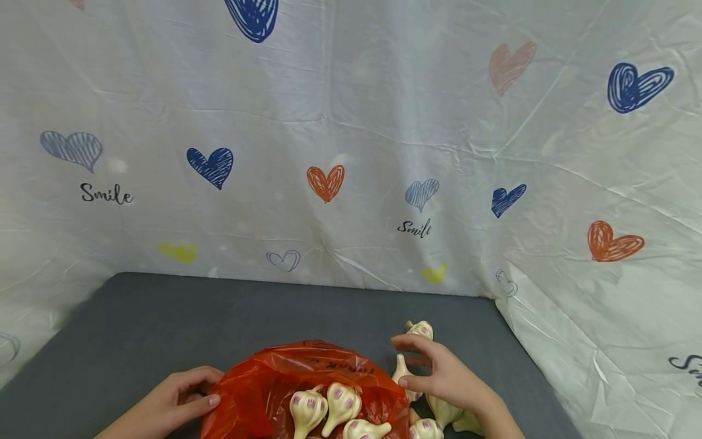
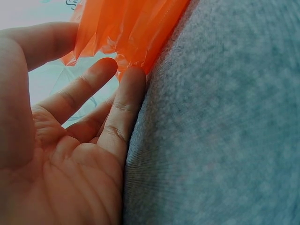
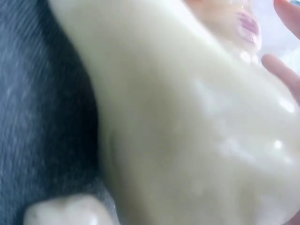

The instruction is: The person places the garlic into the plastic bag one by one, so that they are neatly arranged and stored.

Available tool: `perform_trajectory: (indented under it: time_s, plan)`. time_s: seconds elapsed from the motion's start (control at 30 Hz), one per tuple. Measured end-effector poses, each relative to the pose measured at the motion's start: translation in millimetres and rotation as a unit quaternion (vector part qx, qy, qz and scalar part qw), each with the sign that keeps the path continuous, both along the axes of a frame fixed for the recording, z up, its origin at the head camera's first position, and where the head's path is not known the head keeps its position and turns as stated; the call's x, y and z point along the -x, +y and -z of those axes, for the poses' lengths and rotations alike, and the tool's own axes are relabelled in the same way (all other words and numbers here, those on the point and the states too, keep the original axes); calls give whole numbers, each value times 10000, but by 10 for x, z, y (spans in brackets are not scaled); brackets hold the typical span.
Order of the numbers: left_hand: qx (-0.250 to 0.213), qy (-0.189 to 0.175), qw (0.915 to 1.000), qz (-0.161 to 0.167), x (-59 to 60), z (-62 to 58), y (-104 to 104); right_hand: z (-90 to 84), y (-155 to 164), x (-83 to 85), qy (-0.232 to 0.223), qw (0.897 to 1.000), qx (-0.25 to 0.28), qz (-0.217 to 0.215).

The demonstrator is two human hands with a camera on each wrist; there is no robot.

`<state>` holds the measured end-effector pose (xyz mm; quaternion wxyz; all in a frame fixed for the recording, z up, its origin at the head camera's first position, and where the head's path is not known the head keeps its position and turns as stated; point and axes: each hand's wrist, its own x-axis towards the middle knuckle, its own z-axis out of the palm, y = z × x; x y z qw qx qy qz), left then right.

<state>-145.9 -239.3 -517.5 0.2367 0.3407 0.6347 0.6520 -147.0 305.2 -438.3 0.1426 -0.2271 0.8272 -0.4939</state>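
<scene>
A red plastic bag (image 1: 274, 381) lies open on the grey table (image 1: 164, 329) with several cream garlic bulbs (image 1: 329, 405) inside. My left hand (image 1: 181, 399) rests at the bag's left rim. In the left wrist view its straight fingers (image 2: 126, 93) touch the orange-red bag (image 2: 126, 28) edge with the palm open. My right hand (image 1: 439, 372) is just right of the bag, thumb and fingers curled round a loose garlic bulb (image 1: 402, 367). Another bulb (image 1: 420, 330) lies beyond its fingertips. A blurred bulb (image 3: 187, 122) fills the right wrist view.
More loose bulbs (image 1: 439, 417) lie under my right wrist near the table's front. A white sheet printed with hearts (image 1: 351, 152) walls in the table at the back and on both sides. Grey tabletop stretches left of and behind the bag.
</scene>
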Motion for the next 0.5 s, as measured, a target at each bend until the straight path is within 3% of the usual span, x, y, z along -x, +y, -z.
perform_trajectory:
  time_s: [0.5]
  plan:
    - [39, -6, 10000, -2, 1, -16, 14, 76, 95, 45, -129, 9990, -342, -265]
